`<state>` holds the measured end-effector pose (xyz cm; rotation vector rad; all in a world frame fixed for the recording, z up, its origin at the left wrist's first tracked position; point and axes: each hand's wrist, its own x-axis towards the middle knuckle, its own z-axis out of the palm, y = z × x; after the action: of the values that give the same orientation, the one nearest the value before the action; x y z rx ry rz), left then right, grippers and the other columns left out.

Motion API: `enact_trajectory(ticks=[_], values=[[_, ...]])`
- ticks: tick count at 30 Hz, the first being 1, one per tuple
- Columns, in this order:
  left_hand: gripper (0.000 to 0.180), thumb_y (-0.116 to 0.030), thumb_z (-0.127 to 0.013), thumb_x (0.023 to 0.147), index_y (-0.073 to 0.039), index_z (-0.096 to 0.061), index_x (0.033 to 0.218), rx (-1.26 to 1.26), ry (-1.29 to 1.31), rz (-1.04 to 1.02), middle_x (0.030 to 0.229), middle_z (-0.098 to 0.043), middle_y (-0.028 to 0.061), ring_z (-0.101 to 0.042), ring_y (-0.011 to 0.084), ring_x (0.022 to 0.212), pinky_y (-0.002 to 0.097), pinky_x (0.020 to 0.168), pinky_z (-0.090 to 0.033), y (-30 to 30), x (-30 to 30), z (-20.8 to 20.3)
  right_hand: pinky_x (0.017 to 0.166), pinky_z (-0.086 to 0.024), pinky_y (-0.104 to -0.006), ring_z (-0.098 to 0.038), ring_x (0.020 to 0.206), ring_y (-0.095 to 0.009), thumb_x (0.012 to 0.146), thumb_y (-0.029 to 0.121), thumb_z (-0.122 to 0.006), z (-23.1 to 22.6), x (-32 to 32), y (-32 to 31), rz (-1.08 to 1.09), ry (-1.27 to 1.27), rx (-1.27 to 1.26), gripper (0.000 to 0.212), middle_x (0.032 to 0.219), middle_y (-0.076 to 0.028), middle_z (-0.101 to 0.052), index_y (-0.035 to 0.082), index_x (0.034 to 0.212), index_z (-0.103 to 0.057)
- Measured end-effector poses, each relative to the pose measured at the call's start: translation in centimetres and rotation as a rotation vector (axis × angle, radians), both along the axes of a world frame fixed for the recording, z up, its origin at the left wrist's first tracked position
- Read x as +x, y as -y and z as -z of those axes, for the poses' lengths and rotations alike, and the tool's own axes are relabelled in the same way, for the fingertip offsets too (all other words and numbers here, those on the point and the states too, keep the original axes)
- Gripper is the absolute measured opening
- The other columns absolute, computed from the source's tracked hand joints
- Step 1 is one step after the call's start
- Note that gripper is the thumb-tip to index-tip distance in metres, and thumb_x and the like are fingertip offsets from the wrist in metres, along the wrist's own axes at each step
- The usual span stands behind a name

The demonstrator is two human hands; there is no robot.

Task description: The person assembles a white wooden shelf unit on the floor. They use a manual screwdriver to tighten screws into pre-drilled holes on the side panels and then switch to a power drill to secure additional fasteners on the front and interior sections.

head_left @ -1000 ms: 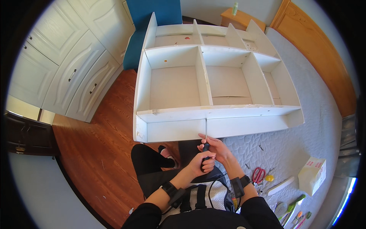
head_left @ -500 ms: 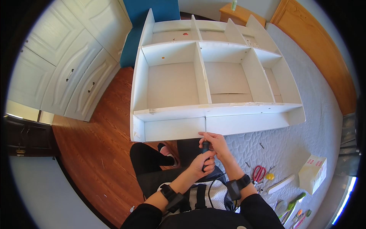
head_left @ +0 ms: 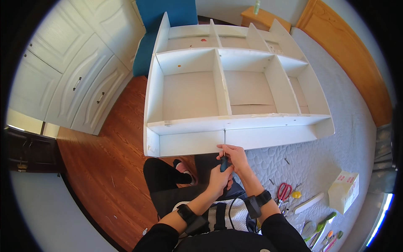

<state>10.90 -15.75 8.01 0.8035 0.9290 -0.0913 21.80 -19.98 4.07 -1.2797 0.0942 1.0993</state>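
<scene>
Screwdriver [head_left: 224,164]: dark handle, thin shaft pointing away from the person, tip at the front long board of a white shelf unit [head_left: 180,127], near mid-length. Left hand [head_left: 219,180] closed around the handle; right hand [head_left: 233,157] partly curled, fingers about the shaft just above the handle, no wide gap.

Shelf unit lies open side up, its right part over the bed [head_left: 350,105]. Narrow front bay: shaft crosses it. Big left compartment: bare back panel, small orange dot on its far wall. Middle one: dark slit along its back panel. Far-left compartment: red spot, mark or object, can't tell. Far-right compartment: small detail, too small to tell.

On the bed, to the right: red-handled scissors [head_left: 284,191], small yellow item [head_left: 297,194], white strip [head_left: 308,203], white carton [head_left: 344,191], contents not visible. Left: white cabinet [head_left: 86,84], drawers closed. Beyond the unit: blue chair [head_left: 168,17].
</scene>
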Motion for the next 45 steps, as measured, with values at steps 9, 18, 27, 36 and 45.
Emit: enact_trajectory(ticks=[9,18,27,36,45], values=[[0.03,-0.024,-0.051,0.096,-0.015,-0.045,0.068,-0.955,0.446,0.063,0.045,-0.03,-0.006,-0.029,0.0091,0.032,0.0242,0.03,-0.025,-3.2,-0.9,3.0,0.091,-0.048,-0.0338,-0.06,0.101,-0.025,0.098,0.027,-0.049,0.2,-0.8,1.0,-0.075,-0.385,0.367,0.038,0.093,-0.01,-0.062,-0.004,0.12,-0.055],[0.022,-0.018,-0.064,0.089,-0.003,-0.053,0.1,-0.064,0.0,0.2,0.086,-0.058,0.006,-0.062,0.0163,0.076,0.0284,0.062,-0.054,-1.3,-2.0,1.8,0.075,-0.047,-0.0293,-0.04,0.055,-0.01,0.101,0.038,-0.042,1.6,-0.4,0.8,-0.13,-0.327,0.324,0.038,0.065,0.001,-0.042,0.011,0.076,-0.042],[0.017,-0.017,-0.056,0.089,-0.006,-0.044,0.093,0.18,-0.074,0.054,0.071,-0.052,0.0037,-0.053,0.013,0.052,0.0253,0.04,-0.039,5.4,2.4,4.2,0.055,-0.043,-0.0242,-0.027,0.041,-0.006,0.101,0.042,-0.042,1.1,2.0,1.7,-0.245,-0.157,-0.001,0.042,0.055,0.002,-0.035,0.011,0.071,-0.039],[0.022,-0.013,-0.056,0.087,-0.011,-0.044,0.069,-0.451,0.046,0.075,0.052,-0.038,-0.0011,-0.04,0.0128,0.038,0.0284,0.034,-0.025,1.9,1.1,3.6,0.06,-0.047,-0.0271,-0.045,0.053,-0.011,0.101,0.04,-0.042,1.2,0.8,0.3,-0.173,-0.033,-0.09,0.044,0.063,-0.003,-0.047,0.003,0.078,-0.051],[0.025,-0.018,-0.052,0.091,-0.012,-0.045,0.067,-0.88,0.433,0.288,0.053,-0.042,0.0003,-0.039,0.0131,0.039,0.0275,0.038,-0.029,-1.3,-0.3,4.9,0.088,-0.05,-0.0338,-0.058,0.084,-0.019,0.099,0.027,-0.047,0.4,0.8,3.3,-0.25,-0.326,0.401,0.041,0.094,-0.009,-0.057,-0.007,0.122,-0.053]])
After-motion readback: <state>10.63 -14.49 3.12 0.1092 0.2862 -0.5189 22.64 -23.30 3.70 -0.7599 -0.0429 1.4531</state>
